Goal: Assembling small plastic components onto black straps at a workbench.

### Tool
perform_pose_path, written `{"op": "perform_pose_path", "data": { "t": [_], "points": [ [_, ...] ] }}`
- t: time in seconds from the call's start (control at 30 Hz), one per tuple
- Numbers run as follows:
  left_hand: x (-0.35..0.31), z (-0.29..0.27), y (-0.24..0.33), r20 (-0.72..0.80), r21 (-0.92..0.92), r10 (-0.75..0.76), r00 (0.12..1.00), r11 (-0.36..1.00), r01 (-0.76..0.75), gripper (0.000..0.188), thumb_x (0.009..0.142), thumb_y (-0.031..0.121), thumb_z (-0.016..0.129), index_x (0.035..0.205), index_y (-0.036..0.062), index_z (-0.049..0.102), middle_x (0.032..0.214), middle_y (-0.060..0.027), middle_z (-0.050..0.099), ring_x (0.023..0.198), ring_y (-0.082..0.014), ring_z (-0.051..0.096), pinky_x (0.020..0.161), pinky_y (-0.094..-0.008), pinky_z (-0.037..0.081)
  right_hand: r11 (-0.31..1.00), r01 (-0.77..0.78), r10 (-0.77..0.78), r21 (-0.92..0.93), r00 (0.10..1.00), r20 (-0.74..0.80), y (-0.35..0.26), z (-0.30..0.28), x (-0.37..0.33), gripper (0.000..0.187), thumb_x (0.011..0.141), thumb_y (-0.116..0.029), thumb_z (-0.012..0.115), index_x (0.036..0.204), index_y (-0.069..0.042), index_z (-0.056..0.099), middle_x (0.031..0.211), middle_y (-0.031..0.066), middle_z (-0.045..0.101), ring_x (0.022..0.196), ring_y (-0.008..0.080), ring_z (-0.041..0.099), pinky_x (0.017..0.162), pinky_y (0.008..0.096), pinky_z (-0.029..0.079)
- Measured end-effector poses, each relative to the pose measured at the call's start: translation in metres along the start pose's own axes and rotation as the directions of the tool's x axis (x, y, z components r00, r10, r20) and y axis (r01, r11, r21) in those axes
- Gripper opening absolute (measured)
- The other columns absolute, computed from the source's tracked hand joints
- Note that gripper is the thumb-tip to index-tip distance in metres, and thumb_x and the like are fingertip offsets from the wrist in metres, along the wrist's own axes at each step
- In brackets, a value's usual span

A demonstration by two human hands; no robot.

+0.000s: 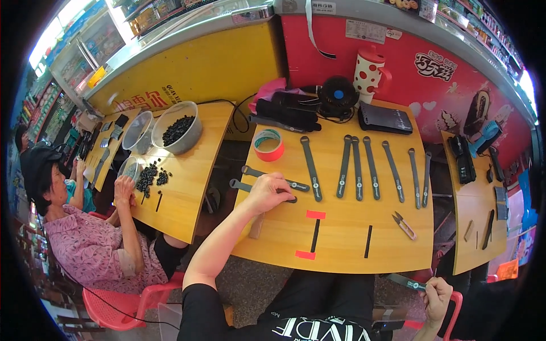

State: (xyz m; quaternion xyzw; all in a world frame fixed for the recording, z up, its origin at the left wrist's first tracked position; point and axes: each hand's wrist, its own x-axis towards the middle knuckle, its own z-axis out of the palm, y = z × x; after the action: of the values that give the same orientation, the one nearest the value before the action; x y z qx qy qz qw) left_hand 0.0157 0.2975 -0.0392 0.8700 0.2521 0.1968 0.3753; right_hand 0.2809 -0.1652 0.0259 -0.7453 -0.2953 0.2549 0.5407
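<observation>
My left hand (271,193), fingers pinched together, is on the end of a dark grey strap (241,186) with a round looped end, at the table's left side. A similar strap (259,172) lies just beyond it, partly behind the hand. At the lower right, off the table's near edge, my right hand (437,298) is closed on another grey strap (405,282), which points leftward. More grey straps (373,170) lie spread across the table, loop ends away from me. Nearer lie a black strip (315,236) between two pieces of red tape (305,255) and a second black strip (368,241).
Thread snips (405,226) lie at right on the wooden table (341,264). A red tape roll (269,154), black fan (338,98), dark pouch (385,119) and spotted cup (368,74) stand farther back. At the left table, a person (91,238) handles small black pieces (147,177).
</observation>
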Motion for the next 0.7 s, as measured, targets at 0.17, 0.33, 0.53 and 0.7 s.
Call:
{"op": "perform_pose_path", "data": {
  "t": [0.17,0.33,0.53,0.7],
  "points": [
    [0.0,0.007,0.001,-0.095,0.12,0.044,0.995,0.992,-0.033,0.014,0.067,0.016,0.079,0.071,0.0059,0.07,0.074,-0.0077,0.061,0.073,-0.0278,0.062,0.063,-0.0375,0.047,1.0,0.0,0.0,0.021,1.0,0.016,0.0,0.003,0.003,0.017,0.087,0.001,0.053,0.07,-0.001,0.054,0.06,0.0035,0.055,0.042,0.0027,0.04,0.041,0.0171,0.029],
    [-0.001,0.011,0.001,-0.133,0.249,0.178,0.975,0.958,-0.141,0.018,0.066,0.018,0.08,0.066,0.0053,0.068,0.074,-0.0078,0.06,0.075,-0.0282,0.06,0.064,-0.038,0.047,1.0,-0.005,0.005,0.028,1.0,0.009,-0.001,-0.001,-0.009,0.015,0.085,0.001,0.055,0.071,0.0,0.056,0.059,0.0026,0.055,0.043,0.0036,0.042,0.041,0.0187,0.031],
    [-0.012,0.01,0.041,-0.216,0.374,0.29,0.932,0.906,-0.195,0.015,0.068,0.014,0.078,0.069,0.0038,0.066,0.074,-0.0083,0.06,0.077,-0.0282,0.059,0.065,-0.0375,0.047,0.997,0.057,-0.053,-0.056,0.996,0.073,-0.018,0.004,-0.022,0.013,0.079,0.005,0.055,0.067,0.0,0.058,0.057,0.0024,0.055,0.046,0.006,0.048,0.043,0.0213,0.034],
    [-0.071,0.049,0.18,0.114,-0.307,0.448,0.887,0.865,-0.397,0.033,0.082,0.017,0.072,0.11,0.0042,0.063,0.097,-0.0129,0.062,0.094,-0.0291,0.059,0.081,-0.0368,0.048,0.96,0.258,-0.201,-0.106,0.904,0.378,-0.047,0.018,-0.027,0.006,0.075,0.004,0.06,0.071,0.002,0.058,0.063,0.0089,0.055,0.054,0.0193,0.057,0.049,0.0294,0.04]
  ]
}}
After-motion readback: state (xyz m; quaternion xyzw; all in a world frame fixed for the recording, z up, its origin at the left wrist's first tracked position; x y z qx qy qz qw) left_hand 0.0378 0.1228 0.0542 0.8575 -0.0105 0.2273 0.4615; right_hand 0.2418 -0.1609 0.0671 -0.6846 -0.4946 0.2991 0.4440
